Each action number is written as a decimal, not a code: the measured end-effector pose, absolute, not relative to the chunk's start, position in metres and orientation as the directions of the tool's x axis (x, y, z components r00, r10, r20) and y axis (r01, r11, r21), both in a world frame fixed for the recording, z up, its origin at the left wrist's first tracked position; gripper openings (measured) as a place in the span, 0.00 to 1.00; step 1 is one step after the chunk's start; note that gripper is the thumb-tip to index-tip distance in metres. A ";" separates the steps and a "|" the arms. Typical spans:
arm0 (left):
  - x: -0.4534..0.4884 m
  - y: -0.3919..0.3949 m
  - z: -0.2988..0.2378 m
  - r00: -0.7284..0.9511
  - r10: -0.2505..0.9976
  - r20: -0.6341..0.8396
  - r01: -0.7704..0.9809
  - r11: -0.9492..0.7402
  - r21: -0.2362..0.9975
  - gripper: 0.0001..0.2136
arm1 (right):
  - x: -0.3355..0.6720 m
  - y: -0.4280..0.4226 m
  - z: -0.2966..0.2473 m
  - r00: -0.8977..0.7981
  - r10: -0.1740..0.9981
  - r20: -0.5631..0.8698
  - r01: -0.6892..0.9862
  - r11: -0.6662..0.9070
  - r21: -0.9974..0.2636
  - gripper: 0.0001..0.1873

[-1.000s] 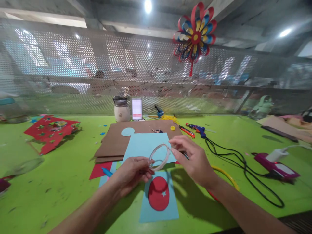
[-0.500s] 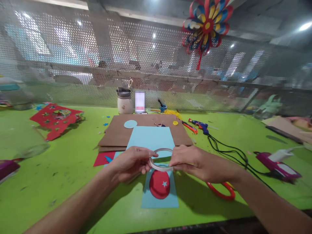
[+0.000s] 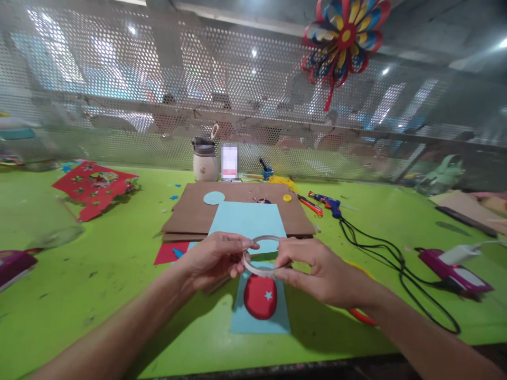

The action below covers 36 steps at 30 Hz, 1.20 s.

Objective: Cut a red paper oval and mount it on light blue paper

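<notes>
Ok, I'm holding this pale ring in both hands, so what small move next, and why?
I'd probably turn the pale ring slightly in your fingers: your left hand and right hand hold its opposite sides, it looks like a tape roll, and I can't make out a loose end from here.

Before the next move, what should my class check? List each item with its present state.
1. Ring held by the left hand: ok, gripped at its left side.
2. Right hand on the ring: ok, at the opposite side.
3. Red oval on the blue card: ok.
4. Glue gun away from both hands: ok.
5. Space by the right forearm clear: not ok, red handle partly hidden there.
6. Loose end on the ring: cannot tell.
</notes>
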<state>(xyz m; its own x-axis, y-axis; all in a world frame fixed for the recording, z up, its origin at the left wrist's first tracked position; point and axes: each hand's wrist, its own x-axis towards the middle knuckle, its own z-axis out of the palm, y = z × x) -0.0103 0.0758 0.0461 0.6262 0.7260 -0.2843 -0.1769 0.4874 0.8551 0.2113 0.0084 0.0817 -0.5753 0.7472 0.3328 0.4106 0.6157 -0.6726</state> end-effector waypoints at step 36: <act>0.012 0.030 0.078 0.494 0.726 0.478 0.357 -0.671 0.650 0.08 | 0.203 0.016 0.061 -0.210 0.815 0.539 0.435 0.572 -0.695 0.07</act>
